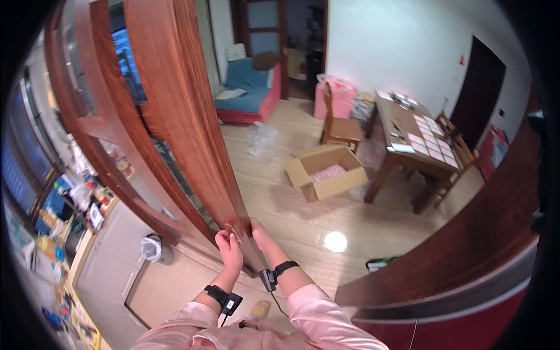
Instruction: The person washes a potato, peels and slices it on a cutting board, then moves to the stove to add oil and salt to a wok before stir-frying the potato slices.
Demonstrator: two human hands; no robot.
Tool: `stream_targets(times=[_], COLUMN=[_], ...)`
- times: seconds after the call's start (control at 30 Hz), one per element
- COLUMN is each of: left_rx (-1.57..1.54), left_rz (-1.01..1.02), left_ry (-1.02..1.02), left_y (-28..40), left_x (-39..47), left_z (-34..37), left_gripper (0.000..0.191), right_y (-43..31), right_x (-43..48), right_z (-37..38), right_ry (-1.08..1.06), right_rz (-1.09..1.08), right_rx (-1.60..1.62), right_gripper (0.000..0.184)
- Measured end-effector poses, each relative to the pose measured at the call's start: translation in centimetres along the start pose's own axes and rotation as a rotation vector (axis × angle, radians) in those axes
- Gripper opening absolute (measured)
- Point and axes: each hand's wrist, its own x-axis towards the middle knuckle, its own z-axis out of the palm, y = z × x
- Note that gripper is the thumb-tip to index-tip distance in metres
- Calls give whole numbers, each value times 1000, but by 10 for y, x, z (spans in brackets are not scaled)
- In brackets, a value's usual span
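Observation:
A brown wooden door (183,109) with glass panes stands right before me, its edge towards me. At a small recessed pull (234,232) low on that door, my left hand (230,253) has its fingers curled and its thumb against the wood. My right hand (261,238) lies against the other side of the same door edge, its fingertips hidden behind the wood. Both wrists wear black straps with small devices, the left one (228,302) and the right one (268,280).
A lined trash bin (158,250) and a cluttered counter (94,236) are to the left. Beyond the door, an open cardboard box (334,186) sits on the floor near a table (396,118) and a chair (343,129). Another wooden panel (442,253) borders the right.

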Motion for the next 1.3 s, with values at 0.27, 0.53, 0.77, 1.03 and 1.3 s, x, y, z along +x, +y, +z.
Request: stream_targets(times=[0.27, 0.53, 0.77, 1.03, 1.3], left_rx=[105, 82, 139, 313, 639], left_rz=[46, 87, 358, 1182, 1621], left_ry=[224, -3, -550, -526, -552], left_y=[9, 19, 53, 89, 139], left_x=[-6, -66, -102, -72, -125], left_z=[23, 43, 35, 51, 127], left_gripper=[17, 24, 42, 37, 60], right_y=[-32, -13, -11, 34, -9], right_x=[-22, -72, -135, -250, -283], right_z=[-1, -67, -135, -178, -98], right_ry=[-197, 30, 411, 1145, 1433], right_rz=[57, -72, 28, 256, -418], right_rx=[151, -36, 188, -669, -1019], right_gripper=[41, 36, 34, 33, 57])
